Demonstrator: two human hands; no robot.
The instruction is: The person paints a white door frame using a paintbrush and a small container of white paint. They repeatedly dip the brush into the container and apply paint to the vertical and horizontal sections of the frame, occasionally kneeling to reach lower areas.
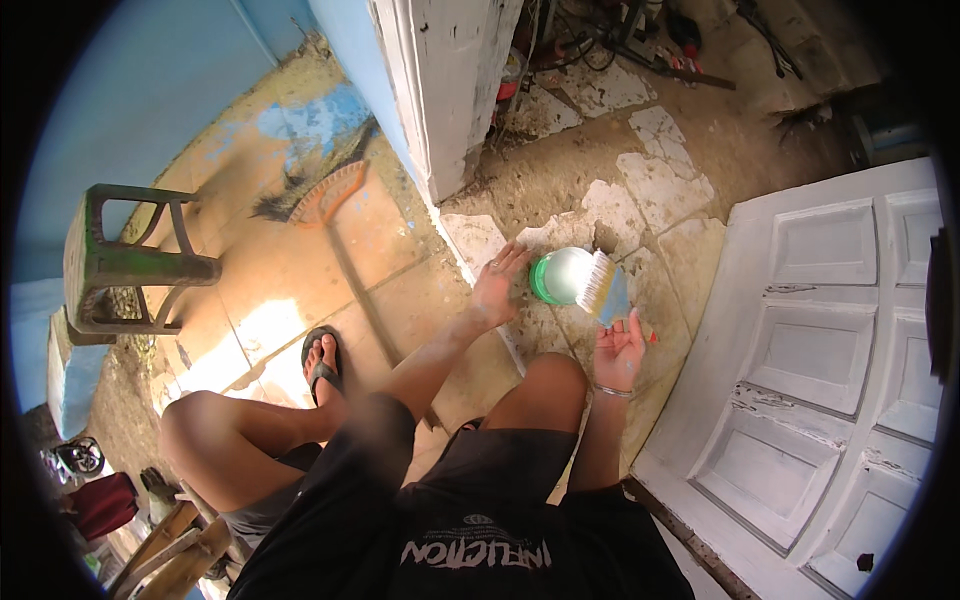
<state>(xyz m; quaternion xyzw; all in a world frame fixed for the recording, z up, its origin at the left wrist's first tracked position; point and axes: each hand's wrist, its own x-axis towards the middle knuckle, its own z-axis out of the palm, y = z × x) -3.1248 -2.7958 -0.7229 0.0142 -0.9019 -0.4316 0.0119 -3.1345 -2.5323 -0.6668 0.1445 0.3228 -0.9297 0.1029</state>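
My right hand (620, 352) is closed around a wide paintbrush (607, 290) with pale bristles and a bluish handle. Its bristles overlap the right rim of a round green tub (538, 280) of bright white paint (566, 272); whether they touch the rim I cannot tell. Left of that tub, my left hand (496, 287) has its fingers stretched out, close to the tub's side and holding nothing.
A white panelled door (808, 350) stands on the right. Ahead rises a worn white door frame (440, 100). A broom (330, 195) lies on the tiles at left, near a green plastic stool (140, 265). Cables and tools (640, 50) clutter the far floor.
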